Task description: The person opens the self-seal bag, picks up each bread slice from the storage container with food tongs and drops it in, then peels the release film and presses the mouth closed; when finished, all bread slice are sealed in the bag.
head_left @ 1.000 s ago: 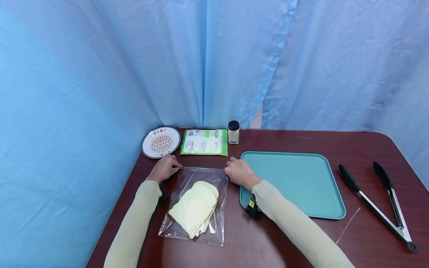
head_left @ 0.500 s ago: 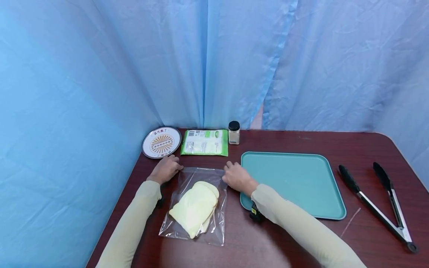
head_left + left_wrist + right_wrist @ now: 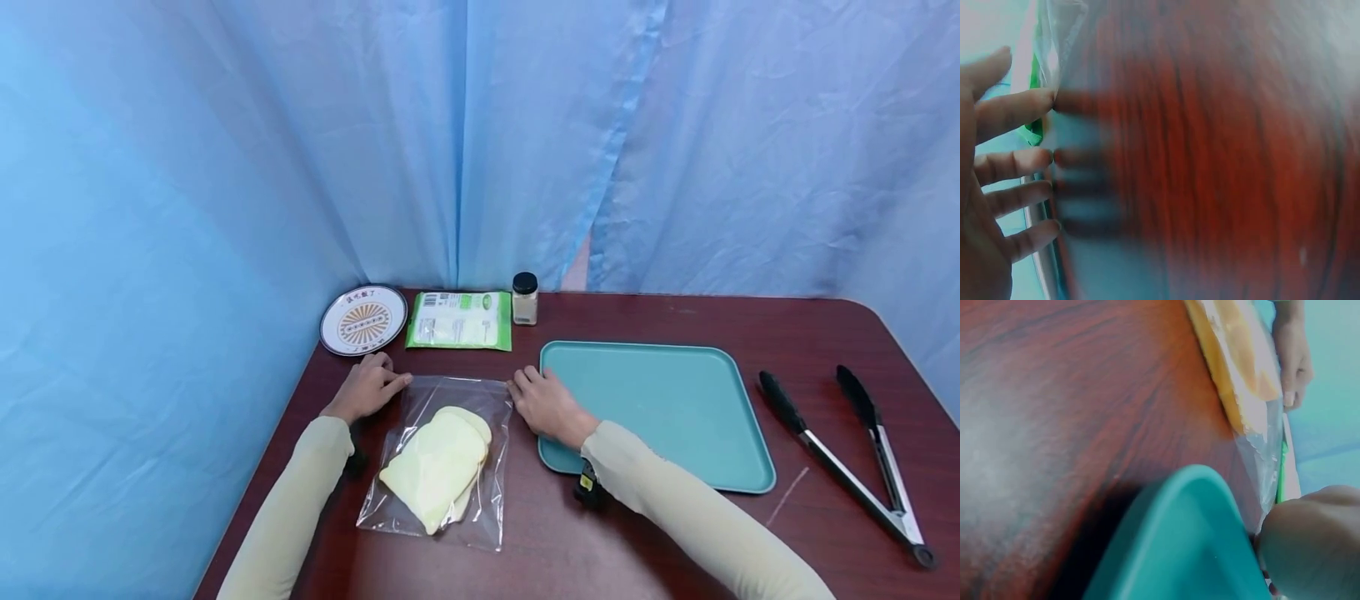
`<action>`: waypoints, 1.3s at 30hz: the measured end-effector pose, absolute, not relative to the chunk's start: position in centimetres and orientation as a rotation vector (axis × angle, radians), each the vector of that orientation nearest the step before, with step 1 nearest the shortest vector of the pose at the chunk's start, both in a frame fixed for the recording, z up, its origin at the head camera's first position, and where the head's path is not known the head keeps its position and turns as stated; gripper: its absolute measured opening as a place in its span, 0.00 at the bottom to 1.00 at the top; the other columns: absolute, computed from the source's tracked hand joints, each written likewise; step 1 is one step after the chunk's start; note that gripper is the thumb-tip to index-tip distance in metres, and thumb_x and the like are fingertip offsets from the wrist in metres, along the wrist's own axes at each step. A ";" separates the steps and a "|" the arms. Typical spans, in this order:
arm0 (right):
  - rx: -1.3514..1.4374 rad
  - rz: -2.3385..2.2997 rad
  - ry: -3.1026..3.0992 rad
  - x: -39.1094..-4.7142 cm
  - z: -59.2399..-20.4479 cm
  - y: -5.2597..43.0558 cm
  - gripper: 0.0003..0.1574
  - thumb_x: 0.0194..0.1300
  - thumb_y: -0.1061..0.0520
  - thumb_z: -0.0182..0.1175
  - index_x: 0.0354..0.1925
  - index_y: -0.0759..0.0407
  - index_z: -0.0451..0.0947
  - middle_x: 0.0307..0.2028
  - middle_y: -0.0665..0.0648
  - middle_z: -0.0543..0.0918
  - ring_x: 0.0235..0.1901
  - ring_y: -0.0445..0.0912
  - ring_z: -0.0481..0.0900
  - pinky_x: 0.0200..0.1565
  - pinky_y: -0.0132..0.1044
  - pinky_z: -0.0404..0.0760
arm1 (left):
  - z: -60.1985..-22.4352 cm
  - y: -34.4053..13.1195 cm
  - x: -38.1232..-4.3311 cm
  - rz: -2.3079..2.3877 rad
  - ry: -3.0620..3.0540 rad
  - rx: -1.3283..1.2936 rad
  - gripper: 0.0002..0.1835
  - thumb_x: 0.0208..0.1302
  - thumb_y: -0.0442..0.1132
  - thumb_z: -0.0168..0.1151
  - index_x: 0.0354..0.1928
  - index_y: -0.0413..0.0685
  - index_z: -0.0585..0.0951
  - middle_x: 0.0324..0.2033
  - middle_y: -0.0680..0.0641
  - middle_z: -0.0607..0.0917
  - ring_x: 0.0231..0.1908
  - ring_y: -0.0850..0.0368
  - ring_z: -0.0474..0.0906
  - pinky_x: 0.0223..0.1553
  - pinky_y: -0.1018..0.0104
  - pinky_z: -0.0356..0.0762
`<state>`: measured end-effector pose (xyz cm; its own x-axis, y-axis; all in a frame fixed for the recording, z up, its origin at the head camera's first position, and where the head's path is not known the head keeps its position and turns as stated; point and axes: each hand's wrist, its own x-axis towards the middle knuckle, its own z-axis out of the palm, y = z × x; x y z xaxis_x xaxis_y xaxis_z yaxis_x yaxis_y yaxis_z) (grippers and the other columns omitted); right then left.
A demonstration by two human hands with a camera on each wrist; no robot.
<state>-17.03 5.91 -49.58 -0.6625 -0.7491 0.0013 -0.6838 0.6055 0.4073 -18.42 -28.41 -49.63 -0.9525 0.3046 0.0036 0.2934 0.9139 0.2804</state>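
A clear plastic bag [image 3: 487, 521] lies flat on the dark red-brown table [image 3: 570, 550], with pale bread slices [image 3: 435, 467] overlapping inside it. At the bag's upper left corner is my left hand [image 3: 365, 389]. In the left wrist view, its fingers are spread and nearly straight, and the index fingertip [image 3: 1041, 100] touches the bag's edge. My right hand [image 3: 553, 406] is at the upper right corner, beside the teal tray [image 3: 645, 417]. In the right wrist view, that corner of the bag reaches the hand, but the fingertips are hidden, so a pinch or a press cannot be told apart.
Along the back stand a patterned plate [image 3: 363, 321], a green and white packet [image 3: 459, 320] and a small black-capped jar [image 3: 525, 300]. Black-tipped tongs [image 3: 855, 467] lie spread at the right. Blue curtains [image 3: 525, 142] hang behind the table.
The left thumb and fingers have spread apart at the bag's corner. My right hand has shifted a little to the right. The bread slices have stayed in place.
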 end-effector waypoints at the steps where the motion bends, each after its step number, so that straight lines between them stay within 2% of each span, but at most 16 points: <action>1: 1.206 -0.547 -2.682 -17.1 -49.5 5.9 0.24 0.76 0.51 0.50 0.65 0.53 0.76 0.57 0.58 0.79 0.49 0.50 0.74 0.44 0.44 0.80 | -49.7 -28.4 -18.4 0.463 3.045 0.457 0.20 0.71 0.51 0.59 0.44 0.43 0.90 0.39 0.43 0.79 0.40 0.51 0.70 0.42 0.51 0.73; 5: 1.212 -0.391 -2.768 -17.5 -49.5 6.2 0.24 0.76 0.52 0.48 0.65 0.54 0.76 0.59 0.60 0.79 0.56 0.54 0.74 0.50 0.51 0.80 | -50.0 -28.2 -18.4 0.483 3.090 0.442 0.16 0.67 0.49 0.65 0.42 0.43 0.90 0.35 0.44 0.78 0.36 0.52 0.69 0.38 0.55 0.71; 11: 1.188 -0.246 -2.768 -17.7 -50.1 7.1 0.25 0.77 0.48 0.47 0.66 0.51 0.76 0.64 0.59 0.78 0.64 0.57 0.73 0.56 0.57 0.77 | -50.4 -28.2 -18.4 0.410 3.132 0.420 0.17 0.62 0.49 0.70 0.47 0.45 0.89 0.34 0.47 0.77 0.32 0.54 0.67 0.34 0.59 0.67; 18: 1.154 -0.249 -2.781 -17.8 -50.4 7.4 0.27 0.77 0.42 0.46 0.67 0.47 0.75 0.66 0.57 0.77 0.66 0.57 0.70 0.59 0.59 0.74 | -50.5 -28.3 -18.3 0.386 3.124 0.396 0.17 0.63 0.49 0.70 0.51 0.51 0.87 0.35 0.47 0.77 0.34 0.54 0.67 0.35 0.60 0.65; 23: 1.140 -0.137 -2.839 -17.9 -50.3 7.5 0.25 0.77 0.47 0.48 0.67 0.45 0.75 0.67 0.57 0.77 0.66 0.57 0.71 0.58 0.59 0.75 | -50.2 -28.4 -18.4 0.386 3.109 0.440 0.17 0.62 0.48 0.71 0.50 0.52 0.88 0.35 0.46 0.78 0.33 0.54 0.68 0.34 0.60 0.67; 27: 1.086 0.065 -2.929 -18.3 -50.2 7.1 0.23 0.79 0.45 0.46 0.63 0.45 0.80 0.66 0.59 0.77 0.66 0.57 0.71 0.60 0.60 0.73 | -49.7 -28.2 -18.4 0.419 3.096 0.454 0.16 0.61 0.46 0.72 0.49 0.50 0.89 0.36 0.45 0.79 0.34 0.53 0.70 0.36 0.59 0.69; 31: 0.925 0.352 -3.032 -18.9 -50.2 6.2 0.26 0.79 0.39 0.45 0.50 0.45 0.88 0.65 0.60 0.79 0.68 0.57 0.70 0.61 0.61 0.70 | -49.5 -28.0 -18.4 0.431 3.090 0.423 0.16 0.61 0.45 0.72 0.49 0.50 0.89 0.36 0.45 0.79 0.35 0.52 0.70 0.37 0.58 0.70; 35: 0.762 0.531 -3.008 -19.3 -50.6 5.4 0.22 0.74 0.40 0.55 0.38 0.46 0.92 0.61 0.58 0.83 0.66 0.57 0.73 0.58 0.59 0.72 | -49.7 -27.9 -18.3 0.439 3.089 0.398 0.16 0.61 0.45 0.72 0.50 0.50 0.88 0.37 0.45 0.79 0.35 0.53 0.70 0.36 0.59 0.71; 39: 0.687 0.561 -2.941 -19.4 -51.2 5.1 0.16 0.67 0.40 0.64 0.39 0.48 0.90 0.57 0.57 0.84 0.61 0.56 0.75 0.54 0.57 0.73 | -49.8 -28.0 -18.1 0.446 3.092 0.396 0.16 0.61 0.46 0.72 0.50 0.51 0.88 0.37 0.45 0.79 0.35 0.52 0.70 0.37 0.58 0.71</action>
<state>-19.42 5.11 -51.20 -0.8978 -0.4148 0.1480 -0.4401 0.8335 -0.3339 -18.12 -27.95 -49.79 -0.9683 0.2459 0.0429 0.2480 0.9283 0.2772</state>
